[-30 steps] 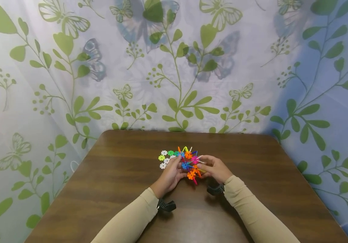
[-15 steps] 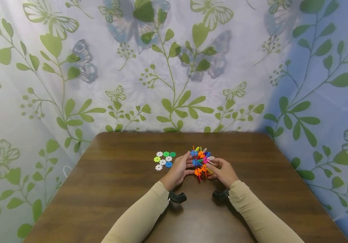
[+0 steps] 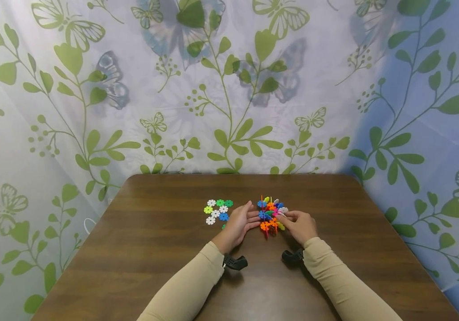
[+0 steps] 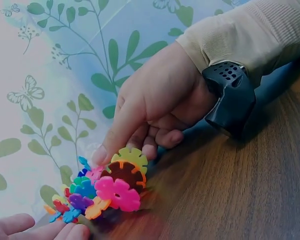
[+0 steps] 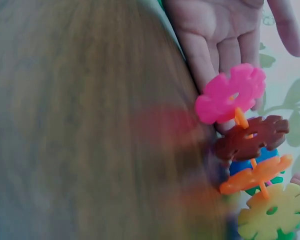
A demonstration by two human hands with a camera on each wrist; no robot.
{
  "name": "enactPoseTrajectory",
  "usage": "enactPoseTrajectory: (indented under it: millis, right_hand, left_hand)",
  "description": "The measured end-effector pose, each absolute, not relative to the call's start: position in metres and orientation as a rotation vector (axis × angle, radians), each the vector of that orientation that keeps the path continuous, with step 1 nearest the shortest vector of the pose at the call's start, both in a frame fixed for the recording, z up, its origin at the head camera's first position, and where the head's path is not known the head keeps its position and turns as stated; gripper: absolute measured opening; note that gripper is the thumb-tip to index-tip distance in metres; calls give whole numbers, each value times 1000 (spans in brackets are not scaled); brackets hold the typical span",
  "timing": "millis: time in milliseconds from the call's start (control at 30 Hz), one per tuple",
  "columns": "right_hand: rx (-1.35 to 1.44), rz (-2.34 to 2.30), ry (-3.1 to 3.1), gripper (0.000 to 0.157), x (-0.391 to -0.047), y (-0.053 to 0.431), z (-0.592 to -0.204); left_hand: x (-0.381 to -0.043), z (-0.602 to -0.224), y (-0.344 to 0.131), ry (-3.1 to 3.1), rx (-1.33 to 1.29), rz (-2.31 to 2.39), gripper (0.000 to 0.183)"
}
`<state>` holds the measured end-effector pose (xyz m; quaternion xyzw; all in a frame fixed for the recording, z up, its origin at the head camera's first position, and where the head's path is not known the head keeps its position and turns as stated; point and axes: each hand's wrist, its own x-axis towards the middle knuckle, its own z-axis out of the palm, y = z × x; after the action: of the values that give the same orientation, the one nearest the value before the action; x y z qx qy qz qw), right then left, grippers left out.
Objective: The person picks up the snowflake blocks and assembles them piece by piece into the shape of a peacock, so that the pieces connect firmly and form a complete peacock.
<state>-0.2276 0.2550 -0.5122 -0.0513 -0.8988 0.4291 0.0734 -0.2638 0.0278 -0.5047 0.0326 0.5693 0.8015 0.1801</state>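
A cluster of interlocked snowflake discs [image 3: 268, 216] in many colours stands on the wooden table. From its right side my right hand [image 3: 301, 226] pinches it between thumb and fingers. My left hand [image 3: 239, 224] lies palm inward on the left, its fingers straight and the tips at the cluster's edge. Seen from the left wrist, the cluster shows a pink disc [image 4: 117, 194], a brown disc [image 4: 122, 176] and a yellow disc [image 4: 131, 159]. The right wrist view shows the left palm [image 5: 215, 20] behind the pink disc; little of the right hand appears there.
Left of the hands, loose white, green, yellow and blue discs [image 3: 215, 213] lie flat. One green disc is partly hidden by the left hand. A brown wooden table [image 3: 165, 249] reaches back to a leaf-and-butterfly curtain [image 3: 197, 111]. Both wrists carry black cameras [image 3: 235, 262].
The cluster and both hands have shifted right, away from the loose discs, uncovering a blue one. The left hand's fingers have straightened and drawn back to the cluster's edge. The head view has turned slightly.
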Motion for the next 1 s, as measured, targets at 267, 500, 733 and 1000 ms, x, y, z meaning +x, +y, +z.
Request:
enactPoseTrajectory:
  millis: [267,500,733,1000]
  right_hand:
    - [-269,1432,-2658,57,-225,257,-509]
    - [-279,1375,-2627,60,-223,258,-507]
    - [-80,1128,-2355,45,-221,237,-500]
    - [638,1070,-2371,19,-223,159,-498]
  left_hand:
    - [-259,-509,9,1686,143,2243,67]
    - [-241,-512,-34,2048,321,2158,46]
    - [-246,-512,-92,2804,385,1962,16]
    - [-258,-515,-119,3100,384,1482,18]
